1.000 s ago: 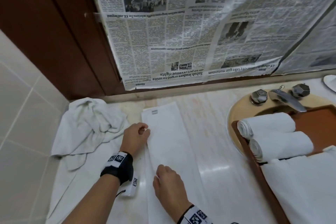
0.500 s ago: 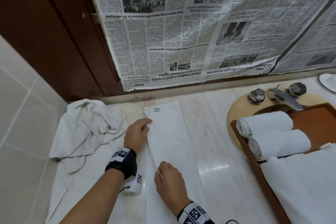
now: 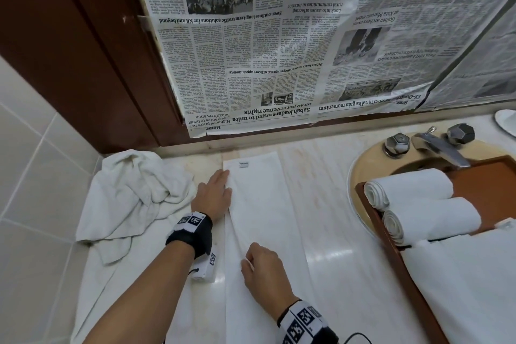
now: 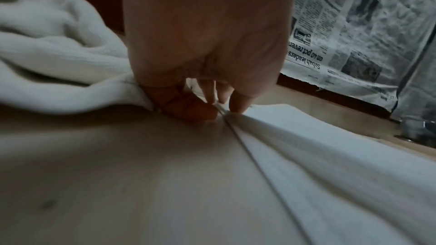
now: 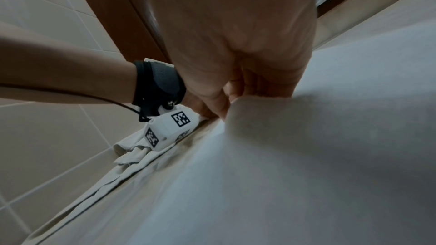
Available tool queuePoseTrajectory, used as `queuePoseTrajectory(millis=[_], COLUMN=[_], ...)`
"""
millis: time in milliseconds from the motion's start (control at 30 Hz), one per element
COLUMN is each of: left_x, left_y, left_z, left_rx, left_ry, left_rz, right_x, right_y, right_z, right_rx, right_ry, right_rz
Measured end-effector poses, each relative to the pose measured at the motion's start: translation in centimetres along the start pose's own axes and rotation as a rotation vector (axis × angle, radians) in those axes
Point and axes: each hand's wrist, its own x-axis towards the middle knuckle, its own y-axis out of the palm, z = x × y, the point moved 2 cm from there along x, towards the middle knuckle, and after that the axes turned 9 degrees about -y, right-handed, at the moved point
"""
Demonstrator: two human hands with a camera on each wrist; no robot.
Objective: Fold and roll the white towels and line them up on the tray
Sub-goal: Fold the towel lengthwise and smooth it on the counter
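fingers [image 4: 238, 102] of both hands pinch the folded towel's [image 3: 268, 204] left edge.

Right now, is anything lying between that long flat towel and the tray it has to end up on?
Nothing visible lies between them. Bare countertop separates the flat towel from the tray. The tray already holds two rolled towels, and a white cloth covers its near part.

- Bare counter strip [image 3: 321, 218] between folded towel [image 3: 262, 204] and tray [image 3: 391, 234]: passable.
- Crumpled towel [image 3: 134, 195] blocks left.
- Faucet [image 3: 441, 145] behind tray, clearance probably tight.
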Motion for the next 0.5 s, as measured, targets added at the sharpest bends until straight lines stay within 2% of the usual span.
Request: queuePoseTrajectory(millis=[33,100,167,233,300,400,500], left_x=[-0.1,-1.2,-3.6,-6.7,-9.5,-11.8,-12.1], left_y=[-0.1,-0.6,-1.0,-0.8,0.4,2.2,2.7], left_z=[-0.2,-0.9,-1.2,-1.1,-0.3,0.4,-0.4], left_rx=[0.004,-0.195,-0.412,-0.424,-0.325,-0.207,-0.141], left_ry=[-0.001,0.027,0.05,0.109,0.15,0.122,0.081], left_rz=[-0.002,-0.032,-0.059,-0.076,-0.069,-0.024,-0.052], right_x=[0.0,-0.1,-0.3,-0.8,-1.5,-2.1,-1.2], right_y=[-0.2,-1.1,-2.5,-4.2,-5.2,-5.7,-6.3], right_z=[-0.1,-0.4,-1.1,-2.4,-4.3,-6.4,-7.1], right_rx=[0.023,0.092,0.076,0.033,-0.021,-0.098,-0.141], right_ry=[-0.009,-0.03,-0.074,-0.063,0.002,0.034,0.015], right_rz=[0.019,0.017,-0.114,-0.177,-0.071,0.123,0.177])
